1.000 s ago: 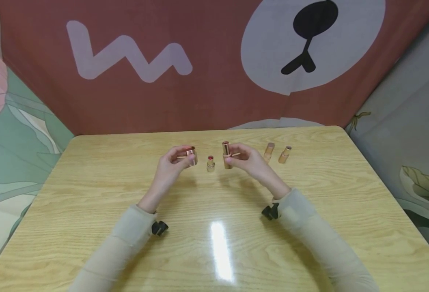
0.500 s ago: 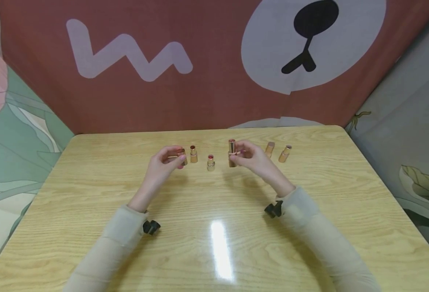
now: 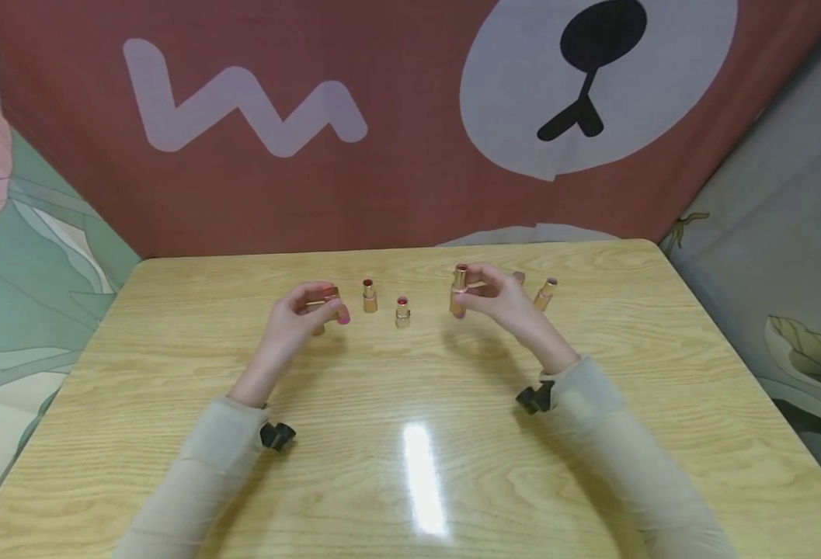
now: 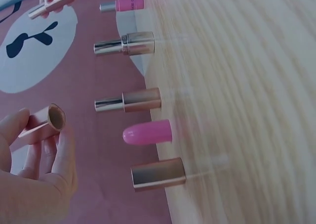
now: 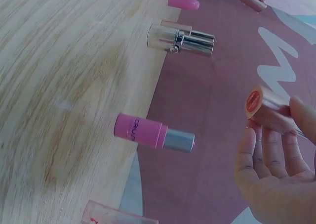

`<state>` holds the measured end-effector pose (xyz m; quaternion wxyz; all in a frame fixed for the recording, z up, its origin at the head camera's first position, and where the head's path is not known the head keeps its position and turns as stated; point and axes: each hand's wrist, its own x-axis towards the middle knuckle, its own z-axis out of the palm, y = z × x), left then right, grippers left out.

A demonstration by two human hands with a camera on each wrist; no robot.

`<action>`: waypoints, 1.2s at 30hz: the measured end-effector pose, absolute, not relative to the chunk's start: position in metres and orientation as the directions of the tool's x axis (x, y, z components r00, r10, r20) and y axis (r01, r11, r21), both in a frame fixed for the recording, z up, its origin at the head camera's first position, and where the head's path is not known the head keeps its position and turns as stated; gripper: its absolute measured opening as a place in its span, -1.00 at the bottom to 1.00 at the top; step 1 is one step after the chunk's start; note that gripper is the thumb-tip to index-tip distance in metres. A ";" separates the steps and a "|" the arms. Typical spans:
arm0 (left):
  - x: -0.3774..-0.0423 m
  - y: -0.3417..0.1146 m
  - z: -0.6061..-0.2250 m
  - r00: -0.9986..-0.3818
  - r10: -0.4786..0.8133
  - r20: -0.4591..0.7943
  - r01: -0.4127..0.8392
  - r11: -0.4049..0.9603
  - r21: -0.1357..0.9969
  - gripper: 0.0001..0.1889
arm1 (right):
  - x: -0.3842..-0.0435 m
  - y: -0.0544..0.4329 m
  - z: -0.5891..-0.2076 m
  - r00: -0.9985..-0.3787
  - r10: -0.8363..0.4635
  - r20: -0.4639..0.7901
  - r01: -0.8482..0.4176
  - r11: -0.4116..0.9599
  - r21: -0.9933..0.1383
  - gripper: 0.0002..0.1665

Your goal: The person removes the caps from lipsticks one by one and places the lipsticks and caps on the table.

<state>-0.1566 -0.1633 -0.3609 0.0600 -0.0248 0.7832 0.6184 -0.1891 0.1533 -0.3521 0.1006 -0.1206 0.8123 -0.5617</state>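
My left hand [image 3: 298, 318] pinches a rose-gold lipstick cap [image 4: 42, 124] above the table; its hollow end shows in the left wrist view. My right hand [image 3: 497, 299] holds an uncapped rose-gold lipstick [image 3: 459, 283] upright, raised off the table. In the right wrist view its base carries a red label. Between the hands stand a rose-gold lipstick [image 3: 370, 297] and a lipstick with a clear base [image 3: 402, 313]. A pink cap [image 4: 148, 132] and another rose-gold cap [image 4: 158, 174] stand close to my left hand. A pink lipstick [image 5: 140, 130] stands near my right hand, mostly hidden in the head view.
Two further lipsticks stand at the right, one [image 3: 546, 295] in plain sight and one [image 3: 518, 277] largely behind my right hand. The wooden table [image 3: 354, 466] meets a red cloth backdrop [image 3: 410, 194] along its far edge.
My left hand has moved left with the cap, uncovering the standing rose-gold lipstick. My right hand has moved right with its lipstick, so the hands are farther apart.
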 end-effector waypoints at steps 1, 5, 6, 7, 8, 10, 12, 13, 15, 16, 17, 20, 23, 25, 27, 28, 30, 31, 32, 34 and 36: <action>-0.157 -0.164 -0.361 -0.991 0.033 -0.126 -0.116 0.230 0.966 -0.50 | -0.190 0.154 -0.352 -0.951 -0.309 -0.024 -0.085 0.336 -0.938 -0.47; -0.158 -0.170 -0.364 -0.991 0.030 -0.127 -0.115 0.256 0.960 -0.50 | -0.191 0.158 -0.353 -0.954 -0.299 -0.011 -0.093 0.330 -0.939 -0.52; -0.158 -0.171 -0.364 -0.992 0.028 -0.126 -0.114 0.268 0.957 -0.49 | -0.191 0.159 -0.353 -0.956 -0.294 -0.011 -0.090 0.329 -0.940 -0.54; -0.158 -0.172 -0.364 -0.992 0.025 -0.126 -0.114 0.281 0.953 -0.49 | -0.191 0.160 -0.352 -0.957 -0.289 -0.011 -0.088 0.327 -0.941 -0.54; -0.158 -0.174 -0.364 -0.992 0.023 -0.128 -0.116 0.295 0.949 -0.49 | -0.191 0.162 -0.351 -0.958 -0.286 -0.011 -0.088 0.332 -0.939 -0.54; -0.158 -0.177 -0.364 -0.991 0.016 -0.135 -0.123 0.316 0.941 -0.48 | -0.190 0.165 -0.350 -0.960 -0.279 -0.016 -0.084 0.343 -0.935 -0.53; -0.158 -0.180 -0.363 -0.990 0.011 -0.139 -0.127 0.337 0.933 -0.48 | -0.190 0.168 -0.348 -0.963 -0.267 -0.038 -0.063 0.360 -0.931 -0.50; -0.158 -0.182 -0.363 -0.990 0.012 -0.140 -0.127 0.343 0.931 -0.48 | -0.190 0.169 -0.348 -0.964 -0.260 -0.049 -0.051 0.363 -0.930 -0.49; -0.157 -0.184 -0.362 -0.990 0.012 -0.139 -0.126 0.352 0.927 -0.49 | -0.190 0.173 -0.346 -0.968 -0.244 -0.065 -0.032 0.373 -0.927 -0.47; -0.157 -0.186 -0.362 -0.990 0.013 -0.137 -0.124 0.355 0.926 -0.49 | -0.190 0.174 -0.346 -0.969 -0.237 -0.073 -0.023 0.378 -0.926 -0.47; -0.157 -0.187 -0.362 -0.991 0.015 -0.136 -0.122 0.354 0.927 -0.48 | -0.191 0.176 -0.345 -0.970 -0.231 -0.076 -0.017 0.378 -0.926 -0.46; -0.157 -0.191 -0.362 -0.990 0.016 -0.138 -0.124 0.348 0.929 -0.46 | -0.191 0.181 -0.344 -0.973 -0.221 -0.065 -0.023 0.373 -0.928 -0.45; -0.156 -0.196 -0.362 -0.991 0.012 -0.135 -0.123 0.339 0.933 -0.45 | -0.192 0.186 -0.344 -0.975 -0.215 -0.052 -0.029 0.358 -0.933 -0.44; -0.155 -0.199 -0.362 -0.991 0.010 -0.132 -0.121 0.332 0.936 -0.44 | -0.192 0.189 -0.344 -0.977 -0.210 -0.043 -0.033 0.346 -0.938 -0.45; -0.155 -0.202 -0.362 -0.991 0.008 -0.132 -0.122 0.337 0.933 -0.43 | -0.192 0.193 -0.343 -0.978 -0.206 -0.042 -0.030 0.336 -0.942 -0.45; -0.155 -0.204 -0.362 -0.991 0.007 -0.131 -0.121 0.341 0.932 -0.43 | -0.192 0.194 -0.342 -0.978 -0.202 -0.043 -0.027 0.332 -0.943 -0.45; -0.155 -0.208 -0.362 -0.991 0.003 -0.133 -0.124 0.351 0.928 -0.42 | -0.191 0.198 -0.340 -0.980 -0.188 -0.065 -0.004 0.346 -0.938 -0.43; -0.156 -0.210 -0.363 -0.991 0.000 -0.132 -0.124 0.355 0.927 -0.43 | -0.191 0.199 -0.339 -0.981 -0.178 -0.077 0.009 0.356 -0.934 -0.42; -0.157 -0.212 -0.364 -0.991 -0.003 -0.131 -0.123 0.356 0.926 -0.43 | -0.191 0.201 -0.338 -0.981 -0.170 -0.090 0.022 0.366 -0.930 -0.41; -0.158 -0.216 -0.366 -0.992 -0.009 -0.123 -0.119 0.346 0.931 -0.44 | -0.191 0.204 -0.336 -0.982 -0.157 -0.108 0.041 0.383 -0.923 -0.41; -0.159 -0.219 -0.367 -0.993 -0.010 -0.121 -0.118 0.336 0.935 -0.43 | -0.192 0.207 -0.335 -0.983 -0.151 -0.108 0.042 0.389 -0.920 -0.43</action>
